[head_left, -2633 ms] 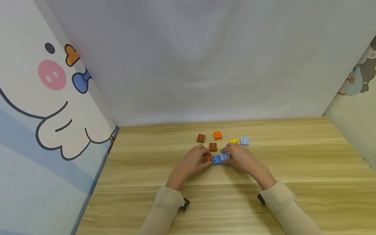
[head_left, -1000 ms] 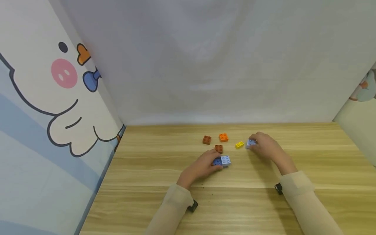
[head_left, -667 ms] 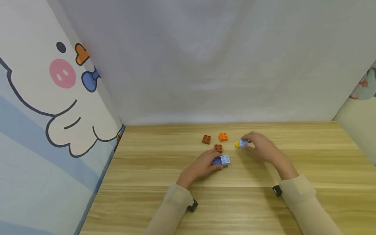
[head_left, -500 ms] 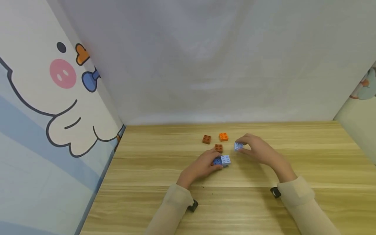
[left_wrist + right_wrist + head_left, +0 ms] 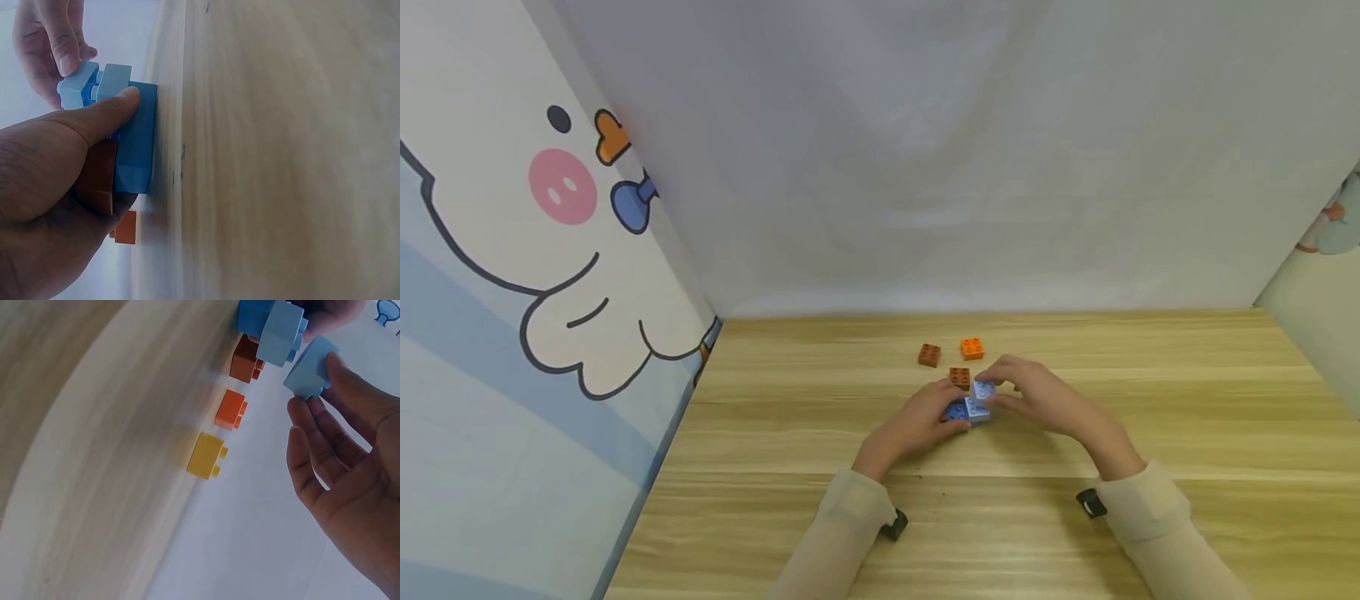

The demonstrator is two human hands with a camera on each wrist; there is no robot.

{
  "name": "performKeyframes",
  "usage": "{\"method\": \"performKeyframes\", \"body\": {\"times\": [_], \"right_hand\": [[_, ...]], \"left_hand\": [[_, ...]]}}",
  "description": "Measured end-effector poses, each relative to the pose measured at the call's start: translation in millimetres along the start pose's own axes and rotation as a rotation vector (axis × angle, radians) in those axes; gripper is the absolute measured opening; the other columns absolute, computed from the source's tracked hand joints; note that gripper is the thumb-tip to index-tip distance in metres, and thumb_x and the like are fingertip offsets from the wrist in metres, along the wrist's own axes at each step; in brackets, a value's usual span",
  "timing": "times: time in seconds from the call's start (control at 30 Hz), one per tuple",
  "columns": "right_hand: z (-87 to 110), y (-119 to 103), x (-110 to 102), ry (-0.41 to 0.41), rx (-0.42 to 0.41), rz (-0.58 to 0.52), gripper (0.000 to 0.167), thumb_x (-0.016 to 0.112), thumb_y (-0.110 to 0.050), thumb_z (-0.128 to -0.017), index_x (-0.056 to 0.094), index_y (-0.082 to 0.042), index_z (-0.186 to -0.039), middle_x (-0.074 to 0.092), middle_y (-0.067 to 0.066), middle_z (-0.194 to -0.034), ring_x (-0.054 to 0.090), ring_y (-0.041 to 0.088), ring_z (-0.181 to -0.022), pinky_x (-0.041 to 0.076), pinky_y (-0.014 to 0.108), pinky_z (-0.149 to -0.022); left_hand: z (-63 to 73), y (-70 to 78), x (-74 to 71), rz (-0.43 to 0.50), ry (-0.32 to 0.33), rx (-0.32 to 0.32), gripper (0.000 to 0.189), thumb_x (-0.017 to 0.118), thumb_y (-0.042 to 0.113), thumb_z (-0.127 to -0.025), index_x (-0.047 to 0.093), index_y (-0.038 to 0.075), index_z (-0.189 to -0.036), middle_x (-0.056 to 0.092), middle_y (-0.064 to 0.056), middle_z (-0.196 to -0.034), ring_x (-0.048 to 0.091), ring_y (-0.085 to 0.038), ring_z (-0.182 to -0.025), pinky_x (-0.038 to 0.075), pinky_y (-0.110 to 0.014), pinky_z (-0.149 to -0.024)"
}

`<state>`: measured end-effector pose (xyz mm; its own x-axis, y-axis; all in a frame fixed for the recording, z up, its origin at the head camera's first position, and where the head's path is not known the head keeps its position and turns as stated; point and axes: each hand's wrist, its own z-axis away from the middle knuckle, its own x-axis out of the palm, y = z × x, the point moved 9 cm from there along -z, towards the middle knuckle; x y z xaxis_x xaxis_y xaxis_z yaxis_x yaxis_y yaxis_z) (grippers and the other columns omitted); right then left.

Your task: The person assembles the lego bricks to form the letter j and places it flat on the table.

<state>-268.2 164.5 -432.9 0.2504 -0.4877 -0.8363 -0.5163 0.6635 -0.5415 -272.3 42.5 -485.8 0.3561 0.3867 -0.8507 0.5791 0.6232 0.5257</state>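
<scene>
In the head view, the left hand (image 5: 913,423) grips a small build on the table (image 5: 775,400): a blue brick (image 5: 956,412) with a light-blue brick (image 5: 977,412) on its right end. The right hand (image 5: 1047,400) holds a second light-blue brick (image 5: 982,391) just above. A far brown brick (image 5: 929,355), a near brown brick (image 5: 959,377) and an orange brick (image 5: 972,348) lie loose beyond.

In the left wrist view, the left fingers are curled round the blue brick and a mounted brown brick (image 5: 97,178); whether the light-blue pair touches is hard to judge here.

In the right wrist view, the right fingers pinch the tilted second light-blue brick, a gap short of the mounted one. A yellow brick (image 5: 205,456) stands on the table. The building seems partway along: two bricks sit on the blue one, the pinched one is unattached, four remain loose.
</scene>
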Motion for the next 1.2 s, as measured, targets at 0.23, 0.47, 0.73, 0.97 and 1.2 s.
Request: {"method": "performKeyframes", "body": {"times": [0.23,0.47,0.73,0.97,1.2], "right_hand": [[-0.7,-4,6,-0.037,-0.001,-0.017,0.035,0.065,-0.014,-0.100,0.065,-0.005,-0.133,0.068,0.010,-0.124,0.066,0.024,-0.111,0.056,0.040,-0.090],[-0.5,-6,6,-0.034,-0.012,0.000,0.034,0.067,-0.012,-0.098,0.067,-0.005,-0.132,0.067,0.010,-0.123,0.066,0.024,-0.110,0.056,0.040,-0.090],[-2.7,-10,7,-0.030,-0.026,0.021,0.034,0.069,-0.011,-0.097,0.068,-0.004,-0.130,0.067,0.009,-0.120,0.067,0.022,-0.106,0.056,0.037,-0.088],[-4.3,-10,7,-0.021,-0.032,0.021,0.033,0.069,-0.011,-0.097,0.068,-0.004,-0.130,0.067,0.009,-0.119,0.067,0.023,-0.106,0.057,0.039,-0.088],[-3.8,-10,7,-0.035,-0.043,0.022,0.033,0.068,-0.011,-0.098,0.068,-0.004,-0.130,0.067,0.009,-0.118,0.066,0.023,-0.103,0.056,0.039,-0.085]], "left_hand": [[-1.0,-0.4,0.9,0.005,0.004,0.012,0.042,0.062,0.035,-0.102,0.059,0.009,-0.136,0.063,-0.004,-0.129,0.059,-0.014,-0.110,0.050,-0.032,-0.099],[-2.9,0.4,1.2,0.003,0.012,0.032,0.041,0.062,0.034,-0.103,0.060,0.008,-0.135,0.063,-0.004,-0.127,0.059,-0.013,-0.109,0.050,-0.031,-0.097],[-1.5,1.0,0.1,0.011,0.006,0.019,0.040,0.062,0.032,-0.103,0.060,0.007,-0.135,0.063,-0.005,-0.127,0.058,-0.015,-0.108,0.050,-0.033,-0.097],[-0.6,-0.5,0.8,0.004,-0.002,0.002,0.042,0.061,0.034,-0.103,0.059,0.008,-0.136,0.063,-0.005,-0.126,0.058,-0.014,-0.106,0.050,-0.032,-0.096],[-2.2,-1.4,2.3,0.013,0.000,0.010,0.043,0.061,0.034,-0.103,0.059,0.007,-0.136,0.063,-0.005,-0.128,0.059,-0.015,-0.109,0.051,-0.032,-0.098]]}}
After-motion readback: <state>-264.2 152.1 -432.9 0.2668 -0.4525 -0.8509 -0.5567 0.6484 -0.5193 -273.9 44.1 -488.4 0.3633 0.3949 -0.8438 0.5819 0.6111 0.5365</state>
